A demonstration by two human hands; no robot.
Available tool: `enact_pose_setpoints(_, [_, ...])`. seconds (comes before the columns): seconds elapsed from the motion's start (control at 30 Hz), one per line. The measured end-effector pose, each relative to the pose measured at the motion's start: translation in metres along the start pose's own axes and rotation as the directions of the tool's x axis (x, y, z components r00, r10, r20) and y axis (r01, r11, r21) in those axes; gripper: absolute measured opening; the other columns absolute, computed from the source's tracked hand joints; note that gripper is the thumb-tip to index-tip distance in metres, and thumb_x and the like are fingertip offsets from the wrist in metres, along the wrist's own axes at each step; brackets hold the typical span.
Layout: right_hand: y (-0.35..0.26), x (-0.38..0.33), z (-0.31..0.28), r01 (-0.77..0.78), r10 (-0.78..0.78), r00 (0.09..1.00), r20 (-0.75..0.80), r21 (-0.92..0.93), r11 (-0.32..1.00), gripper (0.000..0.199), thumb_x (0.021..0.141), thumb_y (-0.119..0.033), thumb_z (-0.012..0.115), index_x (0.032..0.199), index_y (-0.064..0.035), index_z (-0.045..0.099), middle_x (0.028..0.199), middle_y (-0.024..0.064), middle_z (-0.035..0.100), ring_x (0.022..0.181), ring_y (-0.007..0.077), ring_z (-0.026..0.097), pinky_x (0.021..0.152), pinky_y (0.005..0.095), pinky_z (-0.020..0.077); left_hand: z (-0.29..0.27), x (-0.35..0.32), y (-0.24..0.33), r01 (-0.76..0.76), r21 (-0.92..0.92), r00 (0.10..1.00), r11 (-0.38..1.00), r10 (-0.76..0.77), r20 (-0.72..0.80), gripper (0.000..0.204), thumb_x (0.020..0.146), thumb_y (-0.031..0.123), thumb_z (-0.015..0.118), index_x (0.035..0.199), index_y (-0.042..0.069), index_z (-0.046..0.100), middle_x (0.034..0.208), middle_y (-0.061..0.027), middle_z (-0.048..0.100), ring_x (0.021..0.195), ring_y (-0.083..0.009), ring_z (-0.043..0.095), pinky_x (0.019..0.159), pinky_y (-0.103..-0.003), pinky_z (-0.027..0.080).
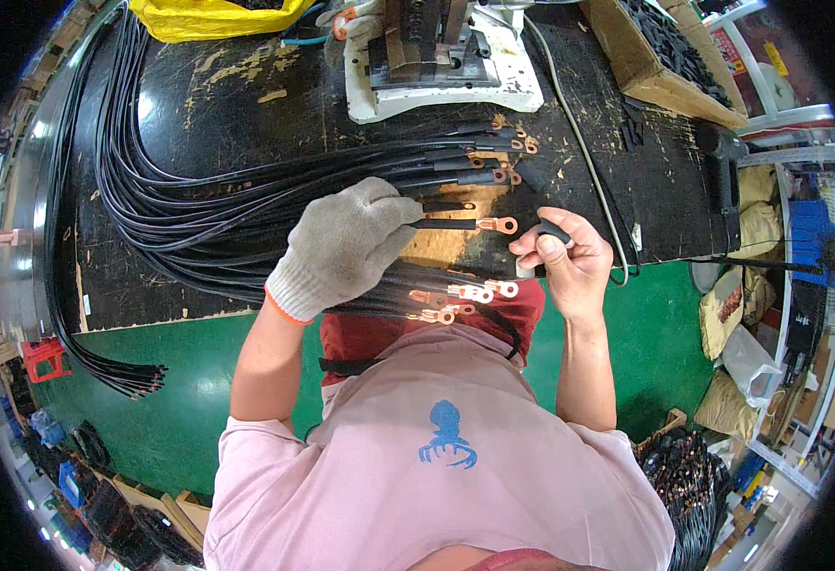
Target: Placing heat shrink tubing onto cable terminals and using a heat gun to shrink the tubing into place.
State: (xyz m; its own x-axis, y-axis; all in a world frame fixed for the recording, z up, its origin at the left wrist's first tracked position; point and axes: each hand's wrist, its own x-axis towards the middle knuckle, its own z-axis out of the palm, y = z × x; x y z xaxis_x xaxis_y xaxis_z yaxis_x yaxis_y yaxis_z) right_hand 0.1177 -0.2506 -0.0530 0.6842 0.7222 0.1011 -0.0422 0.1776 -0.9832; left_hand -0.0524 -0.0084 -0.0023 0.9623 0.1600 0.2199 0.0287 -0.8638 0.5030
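While the gloved left hand (346, 243) grips a black cable (450, 224), its copper lug (502, 225) bare and pointing right, the right hand (576, 259) pinches a short black sleeve (556, 231) between thumb and fingers, just beside the lug, not yet on. Sleeving looks partway: some far lugs (499, 175) appear sleeved; near lugs (477, 293) show bare copper.

I counted one gloved left hand (346, 246), one bare right hand (575, 259) holding one black sleeve (555, 231); on the surface (237, 109), one yellow bag (213, 29), one white-based machine (379, 100), one cardboard box (654, 80); the black cables (165, 249) and copper lugs (490, 225) defied counting
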Motion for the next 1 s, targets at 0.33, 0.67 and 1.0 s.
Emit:
enact_pose_setpoints(0.33, [-0.0046,0.0012,0.0047,-0.053,0.053,0.998,-0.015,-0.008,0.999,0.039,0.094,-0.010,0.072,0.127,0.0062,0.058,0.090,0.0166,0.071,0.080,0.0220,0.073,0.064,0.0286,0.0621,-0.0004,0.0006,0.0002,0.012,-0.029,1.000,1.000,-0.013,-0.013,0.018,0.085,0.015,0.071,0.102,0.007,0.073,0.098,-0.0133,0.069,0.084,-0.0337,0.069,0.073,-0.041,0.056])
enact_pose_setpoints(0.67, [-0.0026,0.0001,0.0043,-0.018,0.018,0.999,-0.041,0.002,1.000,0.038,0.094,-0.013,0.073,0.125,0.0056,0.059,0.091,0.0171,0.072,0.082,0.0227,0.073,0.065,0.0287,0.0619,-0.0001,0.0013,0.0011,0.033,-0.029,0.999,0.999,-0.032,0.011,0.018,0.087,0.015,0.070,0.102,0.008,0.073,0.098,-0.0130,0.069,0.084,-0.0335,0.069,0.073,-0.041,0.056])
enact_pose_setpoints(1.0, [0.0021,-0.0007,0.0016,0.007,-0.006,0.999,-0.041,0.030,1.000,0.035,0.096,-0.014,0.071,0.125,0.0024,0.061,0.092,0.0174,0.072,0.084,0.0233,0.073,0.066,0.0289,0.0616,-0.0011,0.0004,0.0009,0.032,-0.032,0.999,0.999,-0.031,0.005,0.018,0.086,0.015,0.069,0.102,0.007,0.073,0.097,-0.0132,0.069,0.083,-0.0340,0.069,0.072,-0.041,0.056])
